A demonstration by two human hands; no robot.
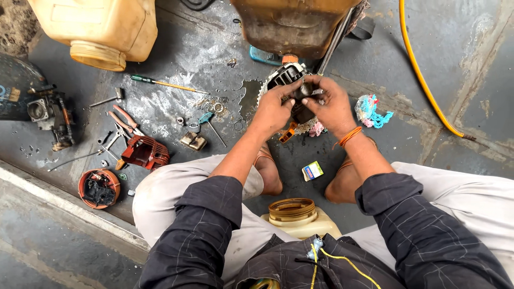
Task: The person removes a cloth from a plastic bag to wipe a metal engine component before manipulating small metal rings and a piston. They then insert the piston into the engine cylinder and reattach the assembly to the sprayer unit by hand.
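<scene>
My left hand (pixel 274 108) and my right hand (pixel 331 105) both grip a small black engine block (pixel 289 76) with cooling fins, held over the wet grey floor between my knees. The fingertips of both hands meet on a dark part at its middle. An orange piece (pixel 288 133) sticks out below the block. An orange thread band (pixel 349 136) circles my right wrist. I squat, bare feet under me.
Left lie pliers (pixel 125 119), a green-handled screwdriver (pixel 160 83), a red cover (pixel 143 152), a round orange housing (pixel 99 188), a carburettor (pixel 51 115) and small washers. A yellow jerrycan (pixel 99 27), brown tank (pixel 292 24), yellow hose (pixel 423 80), rag (pixel 370 111) and plastic jar (pixel 297 217) surround me.
</scene>
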